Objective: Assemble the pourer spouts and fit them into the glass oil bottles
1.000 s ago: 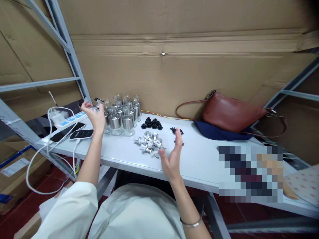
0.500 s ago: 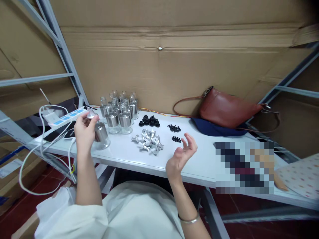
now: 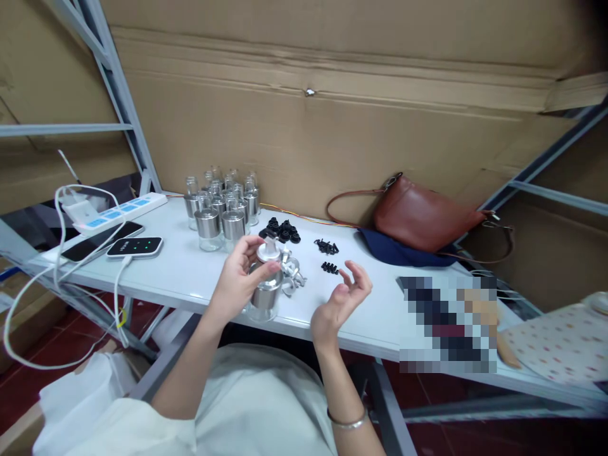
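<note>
My left hand (image 3: pixel 237 278) is closed around the top of a glass bottle (image 3: pixel 264 297) with a metal sleeve and a silver pourer cap. The bottle is upright near the table's front edge, partly covering a pile of silver pourer caps (image 3: pixel 293 276). My right hand (image 3: pixel 339 301) is raised over the front edge with its fingers apart and curled, holding nothing visible. Just beyond it lie small black pieces (image 3: pixel 329 268) in a row and a heap of black parts (image 3: pixel 326 246). Black round stoppers (image 3: pixel 286 231) sit behind the caps.
Several glass bottles with metal sleeves (image 3: pixel 208 227) stand at the back left. A power strip (image 3: pixel 121 212), a phone (image 3: pixel 102 242) and a white-cabled device (image 3: pixel 135 247) lie at the left. At the back right, a brown bag (image 3: pixel 422 212) rests on dark blue cloth (image 3: pixel 399 249).
My left hand has carried the bottle rightward from beside the standing bottles to in front of the silver caps. My right hand has barely moved. The camera view has shifted slightly.
</note>
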A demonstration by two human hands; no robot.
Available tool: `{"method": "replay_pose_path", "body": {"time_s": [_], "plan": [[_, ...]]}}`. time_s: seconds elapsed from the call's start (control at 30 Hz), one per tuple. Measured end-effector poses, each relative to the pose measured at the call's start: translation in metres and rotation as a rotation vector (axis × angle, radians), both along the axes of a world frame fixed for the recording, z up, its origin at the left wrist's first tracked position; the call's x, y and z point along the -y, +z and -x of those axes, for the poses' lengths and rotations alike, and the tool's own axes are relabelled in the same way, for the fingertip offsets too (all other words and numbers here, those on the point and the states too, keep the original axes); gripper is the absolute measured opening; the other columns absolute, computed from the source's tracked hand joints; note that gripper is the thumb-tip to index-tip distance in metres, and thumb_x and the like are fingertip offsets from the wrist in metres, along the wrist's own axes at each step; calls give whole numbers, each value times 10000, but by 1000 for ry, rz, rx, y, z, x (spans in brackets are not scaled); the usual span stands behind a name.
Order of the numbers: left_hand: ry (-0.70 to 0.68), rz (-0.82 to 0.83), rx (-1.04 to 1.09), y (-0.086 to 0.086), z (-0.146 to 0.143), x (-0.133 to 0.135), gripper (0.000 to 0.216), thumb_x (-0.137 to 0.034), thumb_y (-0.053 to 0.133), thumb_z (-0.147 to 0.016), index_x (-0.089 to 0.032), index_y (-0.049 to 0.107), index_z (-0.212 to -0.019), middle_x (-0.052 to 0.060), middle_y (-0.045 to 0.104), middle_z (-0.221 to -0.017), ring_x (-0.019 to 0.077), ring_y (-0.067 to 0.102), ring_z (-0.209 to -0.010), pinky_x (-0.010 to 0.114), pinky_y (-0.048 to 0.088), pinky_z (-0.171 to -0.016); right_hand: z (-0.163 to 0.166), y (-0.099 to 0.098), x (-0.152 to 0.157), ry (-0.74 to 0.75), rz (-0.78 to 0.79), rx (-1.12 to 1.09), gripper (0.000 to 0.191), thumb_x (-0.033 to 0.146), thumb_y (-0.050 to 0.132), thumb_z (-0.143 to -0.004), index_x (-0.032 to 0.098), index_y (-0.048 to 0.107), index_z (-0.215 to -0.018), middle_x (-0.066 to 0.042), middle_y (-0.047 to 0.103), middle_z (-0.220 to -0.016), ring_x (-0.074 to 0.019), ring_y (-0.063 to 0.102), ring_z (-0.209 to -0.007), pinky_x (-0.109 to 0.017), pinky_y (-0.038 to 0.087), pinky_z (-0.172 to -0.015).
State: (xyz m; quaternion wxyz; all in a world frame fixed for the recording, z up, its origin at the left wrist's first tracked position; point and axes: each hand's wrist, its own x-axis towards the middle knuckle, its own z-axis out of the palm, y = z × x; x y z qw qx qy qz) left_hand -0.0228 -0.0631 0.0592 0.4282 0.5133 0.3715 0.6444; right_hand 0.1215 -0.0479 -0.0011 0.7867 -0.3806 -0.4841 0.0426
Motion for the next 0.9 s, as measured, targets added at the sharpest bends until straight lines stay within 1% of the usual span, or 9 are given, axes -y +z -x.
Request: {"method": "replay_pose_path", "body": {"time_s": [0.2, 0.33, 0.43, 0.5, 0.6, 0.67, 0.73, 0.8, 0.9], "plan": [[-133, -18, -57, -7, -17, 3, 401, -416, 716, -718, -185, 539, -993, 30, 621, -893, 150, 597, -818, 251, 465, -758, 0, 1, 1, -6, 39, 4, 294, 371, 334, -921, 215, 449, -1142, -106, 445, -1142, -238, 462, -1093, -464, 398, -914], [-229, -53, -147, -6, -22, 4, 377, -406, 638, -803, -188, 518, -1086, 59, 633, -1001, 174, 589, -914, 275, 446, -817, -1, 0, 0, 62, 39, 8, 281, 382, 334, -921, 217, 469, -1104, -94, 464, -1091, -231, 484, -1036, -444, 419, -872], [-245, -65, -198, -5, -26, 6, 379, -414, 588, -840, -186, 499, -1130, 75, 629, -1049, 186, 579, -946, 290, 436, -842, -4, 4, 1, 126, 28, 10, 280, 399, 339, -924, 218, 501, -1063, -84, 488, -1059, -226, 497, -1005, -431, 425, -857], [-231, -76, -229, -6, -28, 7, 384, -429, 559, -854, -188, 494, -1146, 79, 621, -1068, 191, 574, -952, 296, 431, -850, -8, 13, 3, 209, 28, 40, 290, 405, 334, -930, 222, 517, -1060, -76, 514, -1037, -221, 519, -979, -423, 432, -850], [-205, -111, -288, -9, -33, 8, 384, -459, 501, -879, -193, 503, -1156, 85, 599, -1107, 214, 549, -1017, 313, 412, -882, -15, 33, 8, 446, 65, 208, 287, 386, 386, -929, 254, 518, -1147, -65, 543, -1089, -206, 546, -978, -406, 440, -873], [-188, -130, -322, -10, -36, 10, 384, -479, 458, -893, -185, 518, -1133, 91, 591, -1104, 231, 530, -1046, 328, 400, -901, -20, 46, 11, 573, 123, 357, 289, 360, 453, -915, 274, 526, -1181, -60, 544, -1162, -209, 522, -1064, -400, 419, -932], [-170, -138, -348, -10, -37, 11, 396, -493, 417, -904, -171, 526, -1108, 100, 587, -1092, 237, 524, -1037, 342, 396, -906, -22, 56, 13, 642, 169, 437, 276, 344, 483, -910, 271, 553, -1166, -62, 544, -1204, -220, 480, -1152, -403, 386, -989], [-157, -158, -366, -10, -38, 12, 418, -501, 373, -916, -163, 520, -1114, 109, 579, -1104, 238, 519, -1035, 352, 390, -913, -23, 59, 14, 704, 212, 450, 273, 343, 477, -916, 255, 569, -1157, -74, 545, -1226, -228, 476, -1179, -411, 374, -1013], [-142, -199, -367, -12, -38, 12, 441, -505, 318, -929, -166, 509, -1137, 111, 576, -1118, 242, 516, -1048, 359, 383, -920, -20, 58, 14, 771, 277, 428, 303, 351, 460, -926, 244, 563, -1190, -90, 565, -1219, -226, 519, -1150, -411, 393, -1004]]}}
